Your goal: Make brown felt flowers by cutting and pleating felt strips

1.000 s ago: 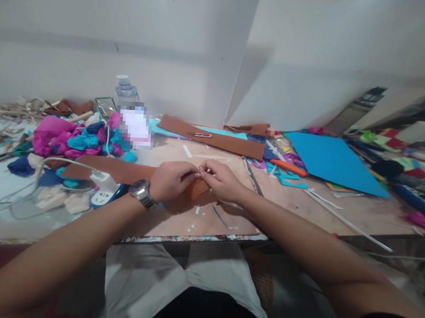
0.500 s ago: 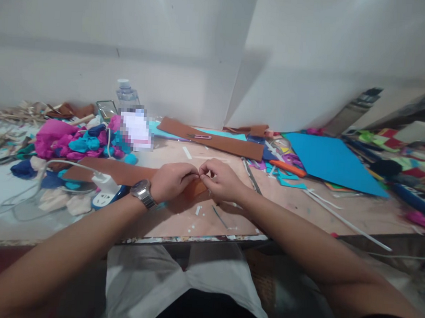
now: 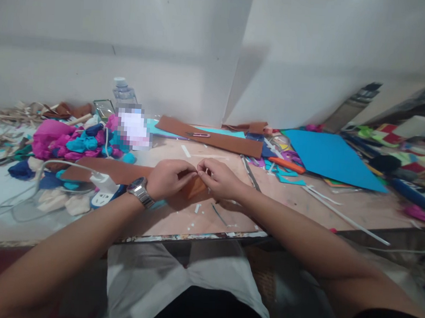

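A long brown strip (image 3: pixel 114 171), like leather or thick craft sheet, runs from the left beneath my left hand (image 3: pixel 170 178). Its orange-tinted end (image 3: pixel 195 188) shows below my fingers. The left hand is closed on the strip, thumb and forefinger pinched at its upper edge. My right hand (image 3: pixel 220 178) is closed too, its fingertips pinched against those of the left. Whatever lies between the right fingertips is too small or hidden to make out.
Behind lies another brown strip (image 3: pixel 231 144) with a pink cutter (image 3: pixel 201 135). Leftward are a power strip (image 3: pixel 101 199), crumpled coloured paper (image 3: pixel 51 137), a phone (image 3: pixel 133 128) and a bottle (image 3: pixel 124 93). At right are an orange knife (image 3: pixel 287 164), a blue sheet (image 3: pixel 337 159) and a white stick (image 3: pixel 353 218).
The whole view has shifted slightly. Both hands keep pinching at nearly the same spot, and a little more of the strip's orange-tinted end shows below them.
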Demonstrator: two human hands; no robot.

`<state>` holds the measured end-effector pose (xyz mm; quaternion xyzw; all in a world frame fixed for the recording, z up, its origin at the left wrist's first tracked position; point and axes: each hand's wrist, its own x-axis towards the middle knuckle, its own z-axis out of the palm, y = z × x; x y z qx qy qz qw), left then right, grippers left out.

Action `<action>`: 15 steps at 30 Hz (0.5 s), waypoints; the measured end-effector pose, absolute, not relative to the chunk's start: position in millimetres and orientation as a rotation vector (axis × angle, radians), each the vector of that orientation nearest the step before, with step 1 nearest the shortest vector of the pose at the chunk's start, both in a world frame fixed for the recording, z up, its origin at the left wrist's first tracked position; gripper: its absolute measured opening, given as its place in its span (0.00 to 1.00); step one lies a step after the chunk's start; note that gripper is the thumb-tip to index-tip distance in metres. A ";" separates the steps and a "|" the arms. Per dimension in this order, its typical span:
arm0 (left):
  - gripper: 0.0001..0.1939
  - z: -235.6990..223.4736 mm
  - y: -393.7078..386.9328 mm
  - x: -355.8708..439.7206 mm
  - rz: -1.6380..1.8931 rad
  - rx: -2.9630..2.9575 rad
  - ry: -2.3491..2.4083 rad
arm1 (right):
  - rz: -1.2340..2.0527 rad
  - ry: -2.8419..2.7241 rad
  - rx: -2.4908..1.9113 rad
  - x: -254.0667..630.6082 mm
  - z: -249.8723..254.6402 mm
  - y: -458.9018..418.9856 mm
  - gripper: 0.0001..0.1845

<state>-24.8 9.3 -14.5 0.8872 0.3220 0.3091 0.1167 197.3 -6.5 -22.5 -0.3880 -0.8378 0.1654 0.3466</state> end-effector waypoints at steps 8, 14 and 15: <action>0.13 -16.1 12.2 -24.1 0.893 2.560 0.916 | 0.413 -2.206 -0.973 199.6 -17.7 -5.2 0.06; 0.10 -14.6 11.5 -25.1 0.874 2.537 0.857 | 0.428 -2.208 -0.974 196.9 -20.9 -6.7 0.08; 0.10 -14.2 11.6 -25.5 0.873 2.530 0.867 | 0.429 -2.203 -0.972 196.9 -21.3 -6.8 0.08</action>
